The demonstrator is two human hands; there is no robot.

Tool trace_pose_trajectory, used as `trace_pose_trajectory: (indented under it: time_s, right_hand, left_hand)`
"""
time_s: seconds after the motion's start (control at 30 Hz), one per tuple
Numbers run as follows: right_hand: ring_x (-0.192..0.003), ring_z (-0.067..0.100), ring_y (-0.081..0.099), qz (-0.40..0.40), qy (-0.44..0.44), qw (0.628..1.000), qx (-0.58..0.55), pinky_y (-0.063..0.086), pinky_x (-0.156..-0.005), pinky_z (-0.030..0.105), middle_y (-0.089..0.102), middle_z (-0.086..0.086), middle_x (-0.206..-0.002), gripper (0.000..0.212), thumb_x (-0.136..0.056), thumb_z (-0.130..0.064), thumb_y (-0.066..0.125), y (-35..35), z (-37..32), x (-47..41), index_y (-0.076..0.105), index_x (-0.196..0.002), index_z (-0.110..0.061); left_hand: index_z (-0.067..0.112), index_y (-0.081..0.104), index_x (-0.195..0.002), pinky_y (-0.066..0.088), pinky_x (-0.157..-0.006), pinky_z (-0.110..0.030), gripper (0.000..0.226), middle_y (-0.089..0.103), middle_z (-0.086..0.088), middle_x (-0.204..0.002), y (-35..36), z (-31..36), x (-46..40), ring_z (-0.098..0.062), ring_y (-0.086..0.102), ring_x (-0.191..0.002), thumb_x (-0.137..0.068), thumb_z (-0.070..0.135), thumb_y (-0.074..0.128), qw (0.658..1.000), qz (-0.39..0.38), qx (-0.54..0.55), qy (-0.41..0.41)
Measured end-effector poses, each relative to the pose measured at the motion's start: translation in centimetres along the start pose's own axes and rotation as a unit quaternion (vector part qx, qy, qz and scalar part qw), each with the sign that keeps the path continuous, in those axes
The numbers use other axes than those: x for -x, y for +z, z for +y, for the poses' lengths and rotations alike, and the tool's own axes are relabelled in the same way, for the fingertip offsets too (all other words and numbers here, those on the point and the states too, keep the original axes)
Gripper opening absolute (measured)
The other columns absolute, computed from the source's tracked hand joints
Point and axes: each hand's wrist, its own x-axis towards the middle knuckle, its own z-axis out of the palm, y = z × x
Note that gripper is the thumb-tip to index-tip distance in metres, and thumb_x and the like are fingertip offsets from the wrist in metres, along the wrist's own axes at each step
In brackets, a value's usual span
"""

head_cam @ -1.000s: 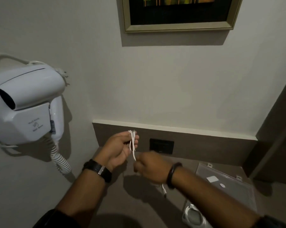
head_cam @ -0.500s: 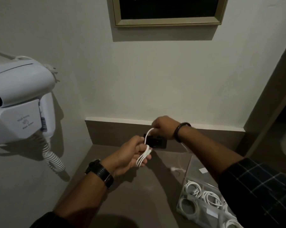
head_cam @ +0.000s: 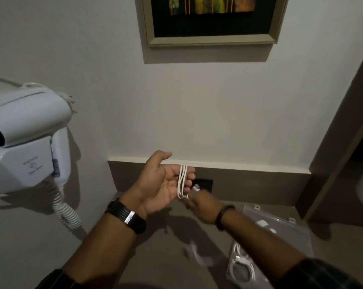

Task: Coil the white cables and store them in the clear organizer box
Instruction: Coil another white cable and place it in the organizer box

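Note:
My left hand [head_cam: 163, 182] is held palm up above the grey counter, with several loops of a white cable [head_cam: 182, 181] wound around its fingers. Just below the loops, my right hand [head_cam: 203, 207] is blurred and closed on the cable's loose part, whose tail [head_cam: 197, 256] hangs blurred over the counter. The clear organizer box [head_cam: 242, 268] stands at the lower right of the counter, partly hidden by my right forearm, with coiled white cables in its compartments. Its clear lid [head_cam: 285, 228] is open and lies back behind it.
A white wall-mounted hair dryer [head_cam: 24, 142] with a spiral cord [head_cam: 69, 215] hangs at the left. A dark socket plate [head_cam: 205, 184] sits in the grey upstand behind my hands. A framed picture [head_cam: 212, 19] hangs above. A dark door frame [head_cam: 343, 132] borders the right.
My right hand has come down from above the left hand to just below it, adding a turn of cable. My left hand has opened out palm up. The view has shifted left.

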Motion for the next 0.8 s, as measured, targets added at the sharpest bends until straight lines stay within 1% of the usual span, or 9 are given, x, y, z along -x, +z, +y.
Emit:
trace_pose_trajectory:
  time_s: [0.1,0.2,0.3,0.4,0.53,0.6,0.7,0.77,0.8]
  right_hand:
    - [-0.083,0.03,0.059,0.036,0.003,0.999,0.011,0.042,-0.071,0.031,0.067,0.018,-0.096,0.025,-0.096,-0.023,0.042,-3.6,1.5,-1.4,0.06,-0.087,-0.009]
    - [-0.083,0.029,0.055,0.05,0.017,0.996,0.068,0.037,-0.069,0.031,0.064,0.017,-0.09,0.027,-0.094,-0.025,0.044,-6.5,1.7,-2.8,0.06,-0.081,-0.007]
    - [-0.072,0.024,0.049,0.061,0.038,0.996,0.057,0.036,-0.063,0.032,0.056,0.009,-0.074,0.036,-0.094,-0.035,0.049,-8.2,1.4,-3.4,0.055,-0.071,-0.008]
    - [-0.071,0.024,0.05,0.067,0.052,0.995,0.06,0.044,-0.067,0.036,0.06,0.016,-0.077,0.043,-0.091,-0.036,0.054,-8.7,0.5,-3.3,0.062,-0.078,0.004]
    - [-0.06,0.02,0.047,0.079,0.046,0.995,0.042,0.041,-0.056,0.029,0.052,0.011,-0.065,0.036,-0.085,-0.03,0.059,-8.8,-2.0,-1.8,0.059,-0.064,-0.001]
    - [-0.055,0.017,0.048,0.062,0.014,0.997,0.037,0.037,-0.05,0.027,0.053,0.006,-0.06,0.038,-0.089,-0.033,0.054,-7.5,-3.2,-0.1,0.055,-0.057,-0.011]
    - [-0.074,0.029,0.059,0.0,-0.048,0.999,0.002,0.046,-0.068,0.034,0.066,0.016,-0.082,0.032,-0.094,-0.026,0.044,-2.4,-3.7,2.3,0.064,-0.079,-0.006]
    - [-0.087,0.031,0.06,-0.028,-0.049,0.998,-0.005,0.046,-0.078,0.037,0.066,0.019,-0.096,0.034,-0.097,-0.027,0.039,1.0,-3.2,3.2,0.064,-0.093,-0.004]
    - [-0.09,0.031,0.06,-0.034,-0.042,0.999,0.001,0.045,-0.08,0.037,0.066,0.018,-0.1,0.035,-0.098,-0.028,0.038,2.0,-2.7,3.2,0.063,-0.096,-0.004]
  left_hand:
    - [-0.013,0.057,-0.112,0.05,-0.055,-0.022,0.046,0.06,-0.009,-0.076,0.7,-2.0,-0.3,-0.013,0.056,-0.061,-0.082,0.022,0.059,0.997,0.046,-0.055,0.035]
    - [-0.006,0.064,-0.108,0.048,-0.053,-0.018,0.022,0.061,-0.01,-0.077,1.0,-3.2,-1.0,-0.01,0.055,-0.058,-0.089,0.001,0.054,0.985,0.09,-0.113,0.094]
    - [0.004,0.068,-0.1,0.051,-0.055,-0.02,0.019,0.068,-0.01,-0.08,1.0,-4.0,-1.2,-0.012,0.063,-0.064,-0.094,0.009,0.051,0.976,0.102,-0.17,0.089]
    - [0.013,0.066,-0.099,0.055,-0.067,-0.021,0.017,0.072,-0.009,-0.094,0.7,-5.0,-1.4,-0.013,0.07,-0.079,-0.096,0.014,0.049,0.953,0.137,-0.254,0.087]
    - [0.007,0.068,-0.096,0.055,-0.066,-0.017,0.021,0.071,-0.009,-0.09,-0.2,-5.6,-1.8,-0.018,0.068,-0.083,-0.096,0.013,0.048,0.92,0.199,-0.321,0.108]
    - [0.002,0.069,-0.094,0.054,-0.066,-0.023,0.024,0.072,-0.012,-0.087,-0.5,-5.1,-1.9,-0.022,0.067,-0.081,-0.095,0.01,0.047,0.943,0.214,-0.226,0.114]
    - [-0.012,0.057,-0.106,0.053,-0.086,-0.036,0.036,0.066,-0.028,-0.102,-0.9,-3.3,-1.8,-0.034,0.065,-0.096,-0.092,0.013,0.035,0.975,0.182,0.084,0.098]
    - [-0.015,0.053,-0.112,0.052,-0.092,-0.039,0.045,0.062,-0.033,-0.111,-1.1,-2.1,-1.5,-0.038,0.064,-0.104,-0.091,0.019,0.034,0.977,0.132,0.146,0.085]
    - [-0.015,0.053,-0.113,0.056,-0.086,-0.036,0.046,0.063,-0.032,-0.11,-0.9,-1.8,-1.3,-0.036,0.066,-0.1,-0.091,0.02,0.035,0.981,0.106,0.139,0.08]
